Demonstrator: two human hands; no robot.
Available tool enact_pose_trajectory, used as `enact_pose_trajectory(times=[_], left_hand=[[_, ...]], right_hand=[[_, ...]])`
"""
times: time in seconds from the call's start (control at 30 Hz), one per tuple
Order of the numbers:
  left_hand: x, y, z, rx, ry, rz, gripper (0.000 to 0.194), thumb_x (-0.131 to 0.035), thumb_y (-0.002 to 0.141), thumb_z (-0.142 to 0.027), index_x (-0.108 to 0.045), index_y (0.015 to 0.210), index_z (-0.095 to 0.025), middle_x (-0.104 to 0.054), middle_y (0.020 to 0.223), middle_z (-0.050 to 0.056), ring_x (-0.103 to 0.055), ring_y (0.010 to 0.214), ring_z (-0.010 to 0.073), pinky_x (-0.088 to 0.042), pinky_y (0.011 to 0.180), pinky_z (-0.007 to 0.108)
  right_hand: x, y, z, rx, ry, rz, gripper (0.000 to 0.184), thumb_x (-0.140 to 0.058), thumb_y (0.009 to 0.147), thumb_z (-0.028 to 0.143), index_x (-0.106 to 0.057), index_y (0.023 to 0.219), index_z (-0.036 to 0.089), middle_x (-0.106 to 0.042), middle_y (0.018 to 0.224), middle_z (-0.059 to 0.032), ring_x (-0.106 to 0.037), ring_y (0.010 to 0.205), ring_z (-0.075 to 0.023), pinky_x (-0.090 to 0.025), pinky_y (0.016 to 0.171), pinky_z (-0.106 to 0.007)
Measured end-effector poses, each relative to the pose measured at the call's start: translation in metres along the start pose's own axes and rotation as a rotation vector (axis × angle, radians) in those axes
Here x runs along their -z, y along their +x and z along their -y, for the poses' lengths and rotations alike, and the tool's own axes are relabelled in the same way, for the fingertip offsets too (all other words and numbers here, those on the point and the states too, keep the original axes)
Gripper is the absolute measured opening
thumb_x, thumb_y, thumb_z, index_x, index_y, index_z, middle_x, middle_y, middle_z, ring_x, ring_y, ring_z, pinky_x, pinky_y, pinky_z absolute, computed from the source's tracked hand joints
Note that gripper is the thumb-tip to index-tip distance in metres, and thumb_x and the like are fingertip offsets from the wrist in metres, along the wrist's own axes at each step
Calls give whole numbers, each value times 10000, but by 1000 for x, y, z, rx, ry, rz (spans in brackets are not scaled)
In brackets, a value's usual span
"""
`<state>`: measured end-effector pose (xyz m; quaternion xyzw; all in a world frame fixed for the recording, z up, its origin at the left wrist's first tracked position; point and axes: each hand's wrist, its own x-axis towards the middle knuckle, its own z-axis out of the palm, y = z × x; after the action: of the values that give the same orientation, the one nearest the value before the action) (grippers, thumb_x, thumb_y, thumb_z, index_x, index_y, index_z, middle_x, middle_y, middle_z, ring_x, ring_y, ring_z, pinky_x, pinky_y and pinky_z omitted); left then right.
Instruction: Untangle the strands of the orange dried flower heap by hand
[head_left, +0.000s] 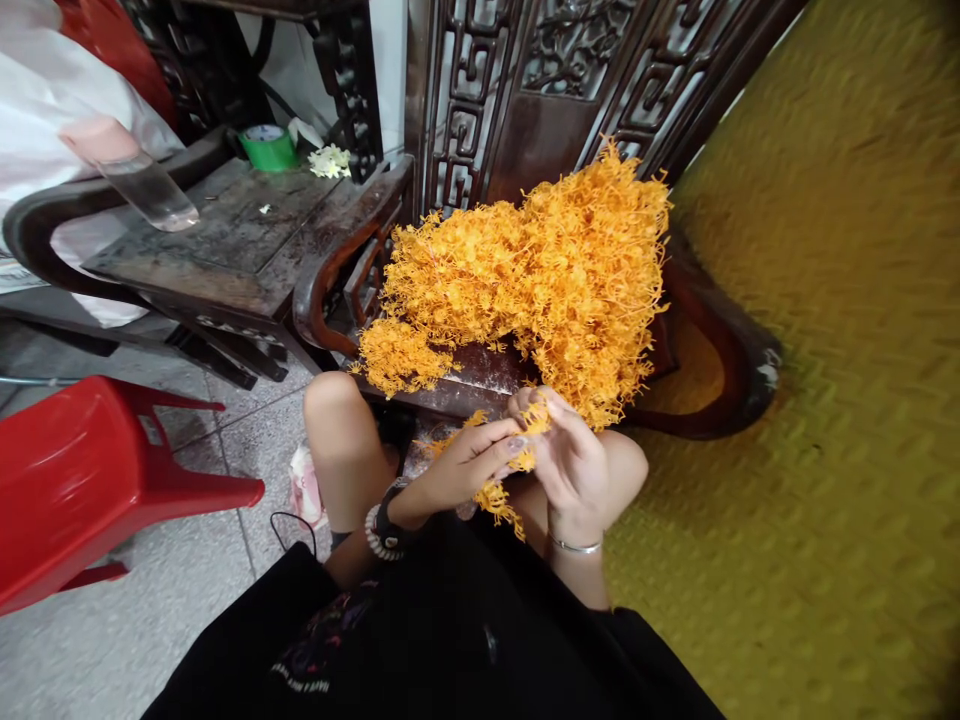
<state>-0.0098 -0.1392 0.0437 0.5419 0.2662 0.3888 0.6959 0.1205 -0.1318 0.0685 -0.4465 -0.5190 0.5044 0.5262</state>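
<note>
Both hands meet above my lap around a strand of small orange, frilly, flower-like pieces point(498, 503). My left hand point(476, 458), with a dark band and beads at the wrist, pinches the strand with its fingertips. From the other side my right hand point(576, 450), with a silver bangle, closes its fingers on the same strand. Part of the strand hangs below the hands; what lies between the fingertips is partly hidden. Just beyond them a big heap of the same orange pieces point(592, 270) lies on a dark wooden chair point(487, 372), with a smaller clump point(401, 355) at its left.
Left of the chair stands a dark wooden side table point(225, 245) with green tape point(268, 148), pale flowers point(330, 161) and a clear bottle point(146, 185). A red plastic stool point(75, 470) is at far left. A yellow textured surface point(825, 400) rises on the right.
</note>
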Motion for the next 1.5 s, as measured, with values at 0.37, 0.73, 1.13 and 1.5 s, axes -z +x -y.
enact_pose_trajectory(times=[0.37, 0.73, 1.13, 1.5], left_hand=[[-1, 7, -7, 26, -206, -1, 367, -537, 842, -485, -484, 669, -167, -401, 517, -42, -335, 444, 56, -273, 438, 222], [2, 2, 6, 115, -493, -78, 420, -684, 700, -543, -496, 705, -168, -368, 509, -69, -253, 388, 20, -220, 374, 187], [13, -6, 14, -118, -99, -116, 339, -452, 907, -460, -530, 777, -157, -467, 548, -35, -361, 454, 54, -286, 442, 194], [27, -7, 7, -267, 311, -10, 364, -375, 945, -379, -492, 676, -164, -502, 566, -19, -418, 502, 81, -344, 531, 217]], right_hand=[[-14, 10, 4, -84, 497, 46, 208, -467, 876, 384, -453, 703, 271, -411, 654, 1, -412, 595, -184, -468, 549, -348], [-1, 14, 21, 152, 654, -95, 202, -508, 887, 306, -475, 693, 260, -390, 629, 24, -375, 488, -117, -431, 487, -276], [-8, 1, 1, 18, 237, -225, 141, -618, 800, 322, -622, 894, 217, -629, 636, 20, -531, 466, -98, -456, 484, -253], [-4, -3, 0, 80, 7, -27, 225, -487, 902, 252, -650, 1051, 290, -564, 711, 7, -514, 649, -133, -417, 626, -283]])
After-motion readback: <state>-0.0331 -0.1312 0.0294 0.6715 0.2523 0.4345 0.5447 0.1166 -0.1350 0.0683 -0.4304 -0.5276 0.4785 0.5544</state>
